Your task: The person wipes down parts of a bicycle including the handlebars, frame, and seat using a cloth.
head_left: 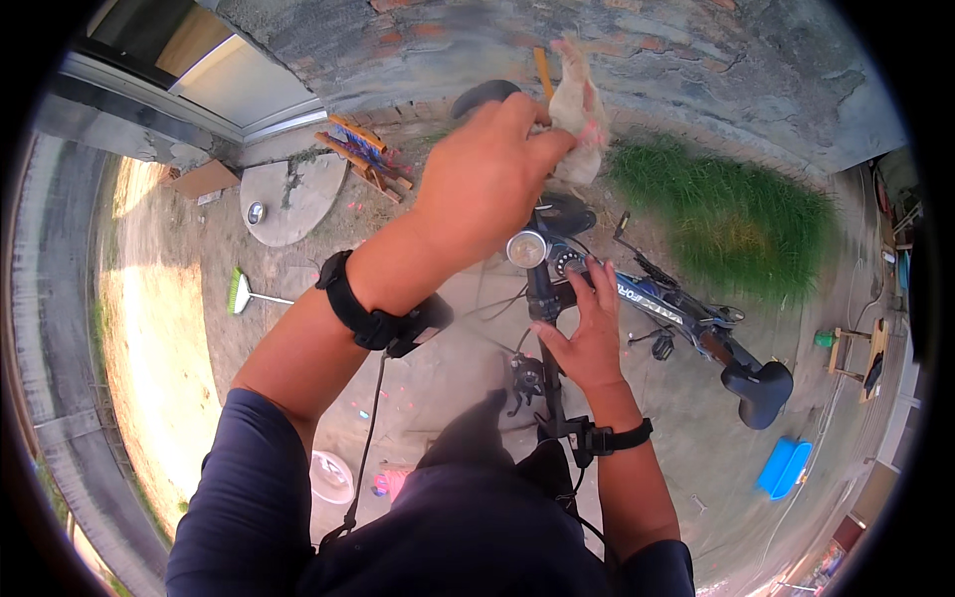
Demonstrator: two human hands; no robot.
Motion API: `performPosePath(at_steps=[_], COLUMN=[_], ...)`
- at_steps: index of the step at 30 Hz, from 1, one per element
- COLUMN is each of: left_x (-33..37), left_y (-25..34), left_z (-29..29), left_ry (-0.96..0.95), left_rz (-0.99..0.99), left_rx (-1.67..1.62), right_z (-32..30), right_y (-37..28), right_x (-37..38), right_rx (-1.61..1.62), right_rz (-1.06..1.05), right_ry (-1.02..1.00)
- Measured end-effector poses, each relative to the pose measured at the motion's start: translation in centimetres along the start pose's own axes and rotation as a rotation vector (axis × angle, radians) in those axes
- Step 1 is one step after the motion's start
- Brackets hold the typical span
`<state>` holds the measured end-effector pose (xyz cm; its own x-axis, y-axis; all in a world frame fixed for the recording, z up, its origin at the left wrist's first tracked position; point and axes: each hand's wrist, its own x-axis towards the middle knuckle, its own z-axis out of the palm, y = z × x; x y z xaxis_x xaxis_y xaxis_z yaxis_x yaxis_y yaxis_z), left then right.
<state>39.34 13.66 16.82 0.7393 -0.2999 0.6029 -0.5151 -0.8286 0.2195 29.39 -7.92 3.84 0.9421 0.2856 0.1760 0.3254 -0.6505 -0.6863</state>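
on my feed the left hand (497,159) is in the upper middle of the frame, thumb and fingers pinching a cloth (579,119), pale with pink patches, that hangs loose to the right of the fingertips. the right hand (594,328) is around frame centre, fingers spread, thumb apart, right beside the handlebar (540,294); from here i can't tell if it touches.

the bike (652,297) runs from the centre to the right, with its saddle (758,391) at lower right. large pale lettering shows on its dark and blue tube, partly blocked by the right hand's fingers. a round clear-faced part (526,249) sits at the upper end of the handlebar, just below the left hand. i see a black strap (350,298) on the left wrist and another (622,436) on the right forearm.

grass (726,219) fills a patch at upper right, under the wall (686,70). blue tray (784,468) at lower right, wooden stool (858,353) at far right. left side: green-headed broom (239,292) on the ground, can (256,212) on a round slab (303,204), some orange wood (360,149) near it. pale basin (332,478) at lower left of centre.
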Motion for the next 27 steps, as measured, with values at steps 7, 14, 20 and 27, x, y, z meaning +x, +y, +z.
performPosePath(at_steps=[7, 14, 20, 27], left_x=[-6.9, -10.7, -22.5, -13.7], left_y=[6.6, 8.9, 7.5, 10.3], left_z=[2.5, 5.3, 6.5, 8.7], left_ry=[-0.477, -0.283, -0.079, 0.167], left_rz=[0.080, -0.311, -1.057, -1.189], left_rx=[0.026, 0.173, 0.112, -0.266], right_z=[-1.8, -2.0, -1.9, -1.6], right_y=[5.3, 6.3, 6.7, 6.9], right_x=[-0.1, 0.5, 1.0, 1.0], right_rx=[0.239, 0.323, 0.362, 0.329], right_rz=[0.115, 0.101, 0.053, 0.027], right_ry=[0.030, -0.073, -0.108, -0.115])
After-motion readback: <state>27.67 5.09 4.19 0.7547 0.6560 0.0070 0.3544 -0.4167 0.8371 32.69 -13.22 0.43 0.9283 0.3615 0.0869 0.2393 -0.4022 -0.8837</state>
